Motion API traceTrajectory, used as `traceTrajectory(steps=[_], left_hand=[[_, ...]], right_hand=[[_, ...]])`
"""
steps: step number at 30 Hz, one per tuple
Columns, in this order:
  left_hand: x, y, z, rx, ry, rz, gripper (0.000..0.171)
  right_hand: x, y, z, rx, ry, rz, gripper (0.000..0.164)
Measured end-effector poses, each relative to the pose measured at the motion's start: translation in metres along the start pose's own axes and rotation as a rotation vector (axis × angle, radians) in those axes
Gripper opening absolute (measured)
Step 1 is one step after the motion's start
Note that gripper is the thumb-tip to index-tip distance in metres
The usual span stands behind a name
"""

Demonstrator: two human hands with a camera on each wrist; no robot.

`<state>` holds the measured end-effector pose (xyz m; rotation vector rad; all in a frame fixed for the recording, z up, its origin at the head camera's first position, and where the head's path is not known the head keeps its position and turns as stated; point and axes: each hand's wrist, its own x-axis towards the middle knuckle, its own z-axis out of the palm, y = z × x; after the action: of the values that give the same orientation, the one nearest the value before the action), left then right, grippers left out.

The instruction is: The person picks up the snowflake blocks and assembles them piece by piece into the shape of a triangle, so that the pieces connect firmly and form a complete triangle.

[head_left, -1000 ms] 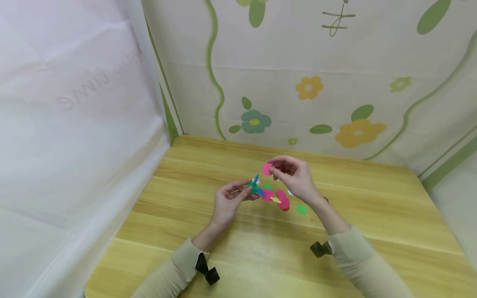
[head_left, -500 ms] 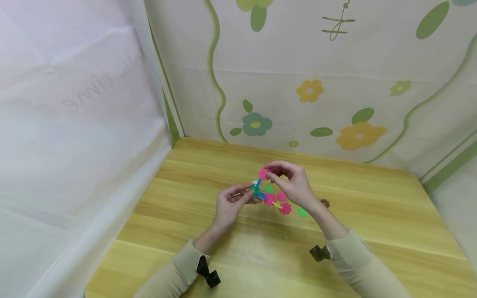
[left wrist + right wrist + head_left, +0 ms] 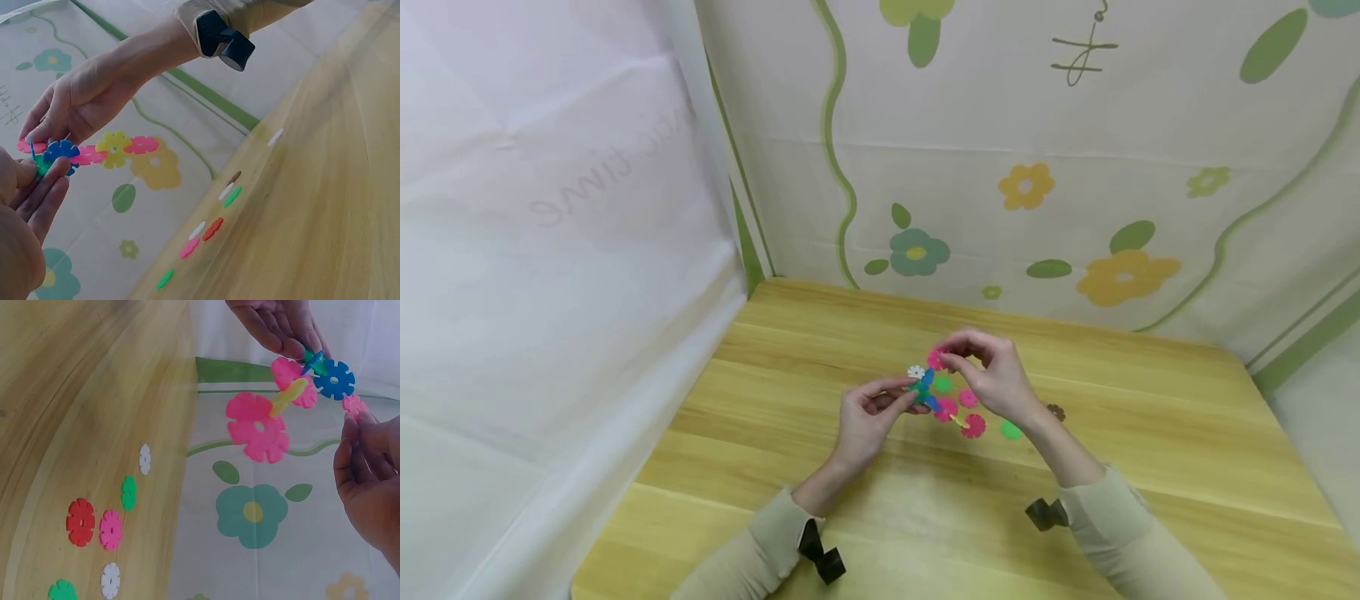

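Observation:
My left hand (image 3: 867,417) pinches a green snowflake disc (image 3: 320,365) in a small chain of interlocking plastic discs held above the table. Blue discs (image 3: 334,380) slot into the green one. From there the chain runs through a pink disc (image 3: 292,376) and a yellow disc (image 3: 289,397) to a larger-looking pink disc (image 3: 257,425) at its end. Between thumb and fingertips, my right hand (image 3: 992,377) holds another pink disc (image 3: 354,405) against the edge of a blue disc. Whether their slots are engaged I cannot tell. Fingers cover part of both held discs.
Loose discs lie flat on the wooden table (image 3: 925,533) beneath and beyond the hands: red (image 3: 80,522), pink (image 3: 110,529), green (image 3: 128,492), white (image 3: 145,459) and brown (image 3: 234,178). A printed cloth wall (image 3: 970,208) stands along the table's back edge.
The pink disc in my right hand has come down to the blue disc and now meets its edge. My left hand has shifted slightly right, still holding the chain.

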<state>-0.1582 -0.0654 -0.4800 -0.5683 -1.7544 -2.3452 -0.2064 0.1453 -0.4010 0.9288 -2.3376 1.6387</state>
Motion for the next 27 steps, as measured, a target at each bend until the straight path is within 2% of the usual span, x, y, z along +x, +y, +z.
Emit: traceTrajectory(steps=[4,10,14,19,27], left_hand=[[-0.0014,-0.0005,0.0019,0.004,-0.013,0.030,0.023],[-0.0035,-0.0001,0.0039,0.111,-0.015,0.104,0.018],[-0.0043,0.0005,0.0046,0.127,-0.004,0.110,0.018],[-0.0047,0.0019,0.0044,0.101,0.001,0.082,0.019],[-0.0023,0.0024,0.0023,-0.004,-0.008,0.050,0.026]], right_hand=[[-0.0022,0.0026,-0.0017,0.036,-0.010,-0.018,0.012],[-0.0050,0.0041,-0.0027,0.084,0.004,-0.056,0.011],[-0.0070,0.0034,-0.0024,0.098,0.009,-0.066,0.005],[-0.0087,0.0039,-0.0005,0.094,0.026,-0.068,0.007],[-0.0091,0.0018,0.0047,0.076,0.075,-0.096,0.016]])
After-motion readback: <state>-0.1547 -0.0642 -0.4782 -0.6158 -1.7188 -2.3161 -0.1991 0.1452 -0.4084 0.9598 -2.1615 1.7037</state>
